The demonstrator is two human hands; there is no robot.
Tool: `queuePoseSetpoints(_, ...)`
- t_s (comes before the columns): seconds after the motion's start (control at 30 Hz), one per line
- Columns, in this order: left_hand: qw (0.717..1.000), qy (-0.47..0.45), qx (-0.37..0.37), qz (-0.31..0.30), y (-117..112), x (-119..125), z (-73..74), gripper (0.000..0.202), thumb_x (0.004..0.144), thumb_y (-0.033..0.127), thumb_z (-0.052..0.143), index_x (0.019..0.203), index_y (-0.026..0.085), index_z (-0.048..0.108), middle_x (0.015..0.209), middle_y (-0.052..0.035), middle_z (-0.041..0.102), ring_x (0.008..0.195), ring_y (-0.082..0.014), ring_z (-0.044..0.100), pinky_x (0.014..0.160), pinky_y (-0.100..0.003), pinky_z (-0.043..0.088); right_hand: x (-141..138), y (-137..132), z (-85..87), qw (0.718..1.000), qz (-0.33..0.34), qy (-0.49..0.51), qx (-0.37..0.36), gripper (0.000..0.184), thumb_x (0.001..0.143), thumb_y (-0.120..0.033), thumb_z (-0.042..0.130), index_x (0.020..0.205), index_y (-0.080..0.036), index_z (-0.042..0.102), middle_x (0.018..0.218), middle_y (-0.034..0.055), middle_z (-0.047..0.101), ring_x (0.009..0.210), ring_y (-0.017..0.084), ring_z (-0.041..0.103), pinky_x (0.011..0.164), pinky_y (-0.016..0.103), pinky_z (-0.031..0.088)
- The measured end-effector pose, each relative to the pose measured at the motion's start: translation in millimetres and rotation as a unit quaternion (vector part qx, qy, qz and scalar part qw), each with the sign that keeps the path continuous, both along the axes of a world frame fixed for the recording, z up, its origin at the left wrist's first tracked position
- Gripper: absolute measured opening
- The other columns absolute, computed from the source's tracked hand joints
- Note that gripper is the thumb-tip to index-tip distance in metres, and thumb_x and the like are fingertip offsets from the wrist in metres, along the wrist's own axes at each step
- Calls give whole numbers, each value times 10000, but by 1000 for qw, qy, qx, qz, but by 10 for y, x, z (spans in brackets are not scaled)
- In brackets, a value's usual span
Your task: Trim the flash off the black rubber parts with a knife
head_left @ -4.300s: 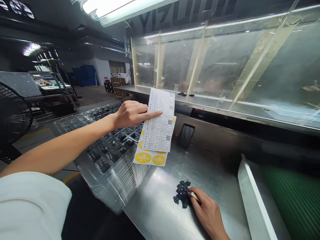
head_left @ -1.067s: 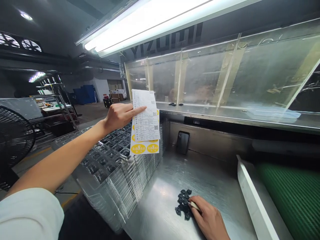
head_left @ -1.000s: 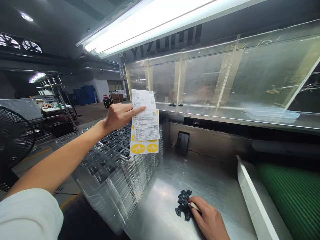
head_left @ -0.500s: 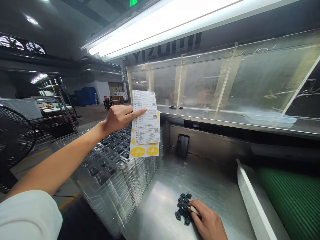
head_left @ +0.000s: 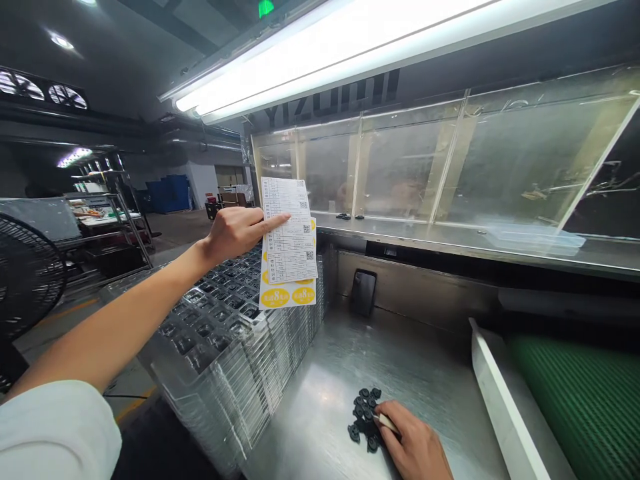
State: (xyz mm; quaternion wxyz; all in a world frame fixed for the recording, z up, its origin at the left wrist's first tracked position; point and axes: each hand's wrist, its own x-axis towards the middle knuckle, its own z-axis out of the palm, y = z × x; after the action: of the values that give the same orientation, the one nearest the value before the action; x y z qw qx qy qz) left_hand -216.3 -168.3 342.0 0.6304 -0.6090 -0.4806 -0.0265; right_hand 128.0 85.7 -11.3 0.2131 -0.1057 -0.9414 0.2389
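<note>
My left hand (head_left: 237, 230) is raised over the stack of clear trays, closed on a white printed label sheet (head_left: 295, 250) with small QR codes. Its index finger lies straight across the sheet's front; the thumb is hidden. Behind that sheet, a sticker sheet with yellow ovals (head_left: 275, 297) hangs lower in the same grip. Down on the metal worktop, my right hand (head_left: 417, 443) grips a slim cream-handled tool (head_left: 389, 424), whose tip is too small to make out. Just left of these fingers lies a cluster of small black moulded parts (head_left: 364, 408).
A tall stack of clear blister trays (head_left: 235, 373) stands at the left, dark parts in its top pockets. A phone (head_left: 363, 292) leans against the worktop's back wall. On the right, a white rail (head_left: 505, 400) borders a green ribbed belt (head_left: 565, 387). A clear lid (head_left: 535, 238) rests on the shelf.
The view has shifted slightly. My left hand and the sheets appear a touch higher and farther left; both hands keep their holds, and the black parts lie as before.
</note>
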Motion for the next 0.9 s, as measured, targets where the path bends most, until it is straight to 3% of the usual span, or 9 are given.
queuePoseSetpoints(0.33,999,-1,0,40,31,-123,9,350,1042,260,460,1287,261,710,527,28,460,456,-108,421,488,-259,275,-13,-21,8,1000,-3,17,18,188,941,-267,463,928,-283,650,847,-25,689,726,180,688,634,262,464)
queuePoseSetpoints(0.47,989,-77,25,125,111,-318,153,402,1049,291,409,1289,248,728,600,-29,606,521,-140,522,508,-277,272,-1,-21,4,1000,-3,5,15,188,961,-271,461,952,-288,649,873,-25,689,750,183,687,649,267,469)
queuePoseSetpoints(0.57,951,-205,57,225,230,-475,292,450,1035,309,384,1375,264,676,923,-112,764,729,-213,673,587,-295,368,15,-36,29,1000,-2,3,14,186,964,-277,465,963,-289,651,881,-20,692,755,189,690,643,268,471)
queuePoseSetpoints(0.67,887,-305,50,343,389,-602,362,506,1027,318,330,1458,280,592,1199,-157,739,971,-311,714,747,-364,459,20,-48,53,1000,-2,-1,9,201,982,-294,453,967,-292,654,881,-16,690,736,188,688,633,266,475)
queuePoseSetpoints(0.77,826,-357,-16,437,545,-710,308,514,1009,314,317,1402,222,634,1183,-200,733,1061,-346,702,853,-411,475,14,-49,55,1000,-2,2,8,214,994,-307,446,961,-289,657,884,-10,690,729,188,686,643,268,483)
queuePoseSetpoints(0.9,800,-378,-106,453,675,-827,124,439,951,343,425,1230,214,739,1144,-188,752,1056,-322,706,880,-371,481,10,-36,42,1000,-1,11,17,210,1003,-310,451,950,-282,652,872,-9,684,736,188,684,660,269,485)
